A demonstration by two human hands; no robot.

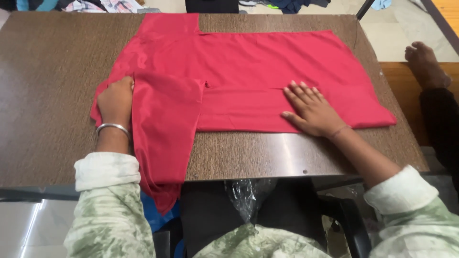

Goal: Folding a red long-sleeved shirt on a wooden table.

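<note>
Crinkling at the near edge, a clear plastic bag point(246, 196) sits in the person's lap just below the brown wood-grain surface point(48, 95), between two forearms in pale green mottled sleeves. Both arms reach forward from the near side. On the left wrist a silver bangle point(112, 127) shows above the pushed-up cuff; the left hand point(116, 99) is clenched, knuckles up, gripping a fold edge of the red garment point(267, 67) near its left side. Beside that hand a folded flap of the red cloth runs toward the person and hangs over the surface's near edge. The right hand point(311, 109) lies released and flat, fingers spread and pointing away, palm pressed on the lower folded strip of the garment right of centre; a thin thread band circles its wrist. The garment spreads wide across the middle of the surface, a narrower piece reaching the far edge at upper left. Farther right, another person's bare foot point(425, 64) rests beyond the surface's corner. Heaped clothes point(95, 5) lie at the far edge
</note>
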